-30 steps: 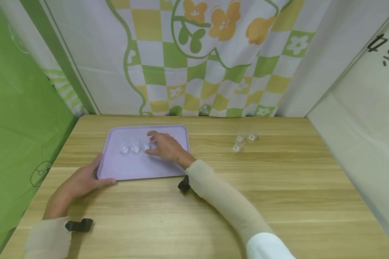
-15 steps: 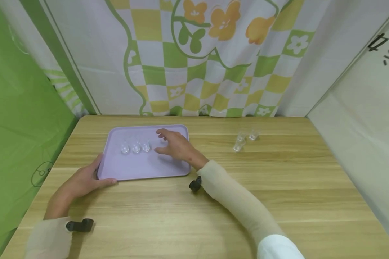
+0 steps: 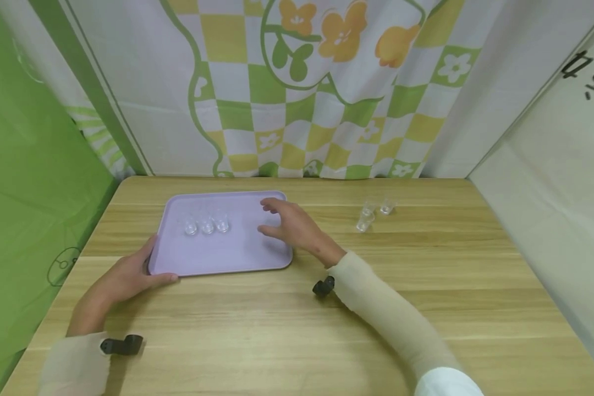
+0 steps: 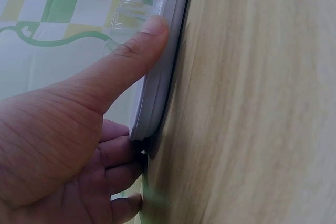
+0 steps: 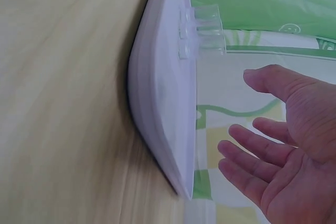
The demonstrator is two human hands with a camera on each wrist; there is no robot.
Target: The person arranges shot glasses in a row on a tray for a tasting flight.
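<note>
Three small clear cups (image 3: 207, 226) stand in a row on the left half of a lilac tray (image 3: 237, 256). At the tray's near left corner, my left hand (image 3: 128, 275) holds the rim. In the left wrist view its thumb (image 4: 131, 59) lies along the front wall while the other fingers bend at the side edge. My right hand (image 3: 297, 226) is over the tray's right edge, apart from the cups. Its fingers are spread and relaxed, with nothing between them, as the right wrist view also shows.
On the wooden table (image 3: 257, 341), right of the tray, several more clear cups (image 3: 364, 221) stand close together. A patterned curtain (image 3: 322, 121) hangs behind the table's back edge. Green fabric (image 3: 25, 165) is at the left, and a pale wall at the right.
My right hand has let go of the rightmost cup in the row and moved right to the tray's edge. The left hand and tray have stayed put.
</note>
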